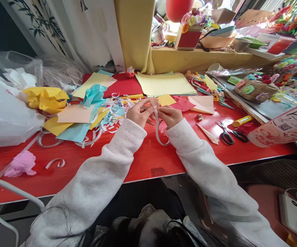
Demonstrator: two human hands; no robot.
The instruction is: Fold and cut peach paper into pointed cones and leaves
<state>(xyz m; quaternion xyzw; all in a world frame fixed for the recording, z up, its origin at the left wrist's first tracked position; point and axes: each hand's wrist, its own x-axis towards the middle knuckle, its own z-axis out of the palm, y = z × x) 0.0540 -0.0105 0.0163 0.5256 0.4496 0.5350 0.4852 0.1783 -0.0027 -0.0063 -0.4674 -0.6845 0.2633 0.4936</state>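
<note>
Above the red table, both my hands meet close together with fingertips pinched. My left hand grips a narrow white strip, which hangs down in a loop between my wrists. My right hand pinches what looks like a small piece of peach paper, partly hidden by my fingers. Just beyond the hands lie a small yellow sheet and a crimson paper piece. To the left of my left hand is a tangle of white paper shreds.
Scissors, a yellow glue stick and a folded paper cone lie at right. A patterned cup leans at the table's right edge. Pale yellow sheets lie behind. At left are a white plastic bag and crumpled pink paper.
</note>
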